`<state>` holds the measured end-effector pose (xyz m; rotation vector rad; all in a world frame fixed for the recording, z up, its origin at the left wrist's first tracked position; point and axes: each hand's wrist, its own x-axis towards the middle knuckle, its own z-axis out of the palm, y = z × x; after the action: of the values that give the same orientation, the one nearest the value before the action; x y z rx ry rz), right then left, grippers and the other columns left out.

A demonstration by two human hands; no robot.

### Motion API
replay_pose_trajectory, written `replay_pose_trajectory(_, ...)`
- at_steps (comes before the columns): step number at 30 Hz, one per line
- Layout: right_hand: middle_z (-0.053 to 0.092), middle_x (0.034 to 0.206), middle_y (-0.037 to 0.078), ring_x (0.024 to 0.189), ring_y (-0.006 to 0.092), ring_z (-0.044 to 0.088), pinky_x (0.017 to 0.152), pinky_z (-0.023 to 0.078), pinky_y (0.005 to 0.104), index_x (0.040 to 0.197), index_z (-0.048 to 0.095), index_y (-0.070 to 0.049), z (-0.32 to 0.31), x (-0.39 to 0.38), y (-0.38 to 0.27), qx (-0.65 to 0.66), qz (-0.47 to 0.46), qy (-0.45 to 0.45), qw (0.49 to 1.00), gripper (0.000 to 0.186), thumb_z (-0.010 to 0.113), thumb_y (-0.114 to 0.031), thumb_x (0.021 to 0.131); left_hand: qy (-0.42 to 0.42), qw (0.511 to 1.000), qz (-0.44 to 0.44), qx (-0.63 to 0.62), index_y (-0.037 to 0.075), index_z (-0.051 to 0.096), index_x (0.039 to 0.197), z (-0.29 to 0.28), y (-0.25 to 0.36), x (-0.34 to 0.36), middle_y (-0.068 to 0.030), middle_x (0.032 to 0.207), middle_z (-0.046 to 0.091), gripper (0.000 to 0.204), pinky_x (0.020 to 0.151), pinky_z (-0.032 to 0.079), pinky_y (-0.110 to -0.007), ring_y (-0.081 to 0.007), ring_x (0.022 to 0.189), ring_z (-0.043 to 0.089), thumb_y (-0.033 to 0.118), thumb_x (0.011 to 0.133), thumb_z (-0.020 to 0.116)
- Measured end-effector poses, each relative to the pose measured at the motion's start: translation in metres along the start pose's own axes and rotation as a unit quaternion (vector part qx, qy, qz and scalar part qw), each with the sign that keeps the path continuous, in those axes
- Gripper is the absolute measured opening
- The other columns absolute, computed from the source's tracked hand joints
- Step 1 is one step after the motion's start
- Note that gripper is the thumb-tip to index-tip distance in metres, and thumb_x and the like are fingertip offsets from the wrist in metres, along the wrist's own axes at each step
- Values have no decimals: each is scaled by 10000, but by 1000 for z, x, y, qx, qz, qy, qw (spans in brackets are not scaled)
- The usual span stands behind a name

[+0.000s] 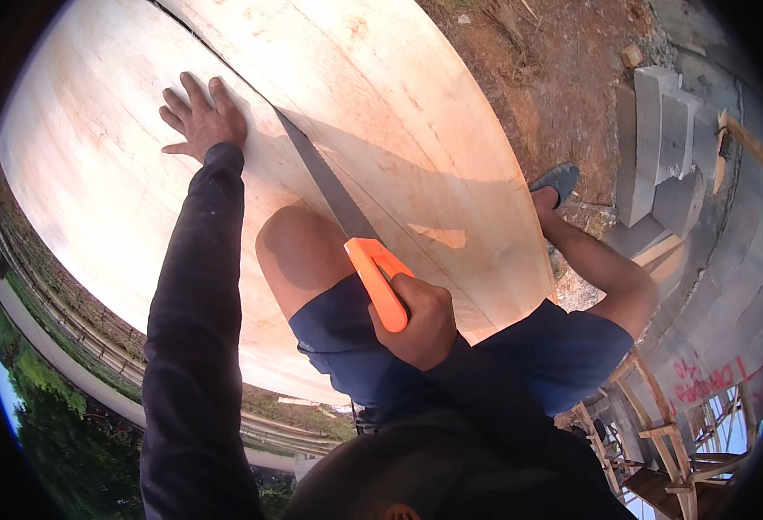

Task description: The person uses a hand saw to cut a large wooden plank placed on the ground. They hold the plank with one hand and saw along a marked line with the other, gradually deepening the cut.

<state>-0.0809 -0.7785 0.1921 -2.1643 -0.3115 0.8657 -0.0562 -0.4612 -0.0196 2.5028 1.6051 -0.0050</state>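
- The hand saw (321, 176) has a long, dark grey blade that narrows toward its tip, and a bright orange handle (378, 290) shaped as a loop.
- The board (399, 95) is a broad sheet of pale wood with faint grain streaks, brightly lit toward 10 o'clock and shaded around the saw.
- The saw's long axis runs from 5 o'clock at the handle to 11 o'clock at the tip; the toothed edge seems to face about 2 o'clock.
- From the tip, a dark slit (217, 55) continues across the board between 10 and 11 o'clock.
- The saw lies over the board near the middle of the view, its blade meeting the slit's near end.
- The right hand (420, 321) is closed around the handle, at the saw's 5 o'clock end.
- The left hand (204, 121) rests on the board with fingers spread wide, at 9 o'clock from the tip.
- A bare knee (299, 247) lies at 8 o'clock from the blade, over the board.
- Grey blocks (659, 130) stand on the ground toward 2 o'clock.
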Motion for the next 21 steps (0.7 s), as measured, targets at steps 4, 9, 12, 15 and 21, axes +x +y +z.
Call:
replay_pose_trajectory(4,557,599,146,530,337,604,501,470,381,699,542,-20,-55,-62,-3,-8,14,-37,999,222,762,2,699,-1,1000,-5,-7,267,252,1597,-5,3,1,-109,1682,120,658,1139,-11,-749,-318,1555,50,587,1023,281)
replay_pose_trajectory(9,656,721,205,683,422,654,634,524,506,776,655,-43,30,71,4,4,21,-32,999,173,690,-209,813,-5,1000,2,-13,262,251,1597,-4,7,2,-116,1680,128,660,1135,-9,-752,-324,1553,54,581,1022,302)
replay_pose_trajectory(12,712,830,216,824,437,684,785,565,485,898,708,-45,61,158,-27,-66,64,-46,995,223,690,-246,803,6,1000,15,-13,239,277,1589,-1,14,3,-120,1672,158,671,1131,23,-757,-334,1547,88,567,1006,325)
replay_pose_trajectory(15,686,780,220,780,428,677,728,551,493,863,684,-43,53,118,-6,-14,58,-44,997,203,686,-241,821,-6,1000,5,-13,253,266,1593,-1,10,1,-116,1679,136,657,1136,-1,-750,-325,1552,65,571,1020,312)
replay_pose_trajectory(21,578,632,162,546,347,611,515,478,391,726,559,-20,-45,-71,4,2,56,-13,998,193,751,-35,726,-10,1000,-14,-2,259,236,1602,-6,3,1,-104,1685,111,658,1144,-21,-739,-313,1556,41,578,1028,295)
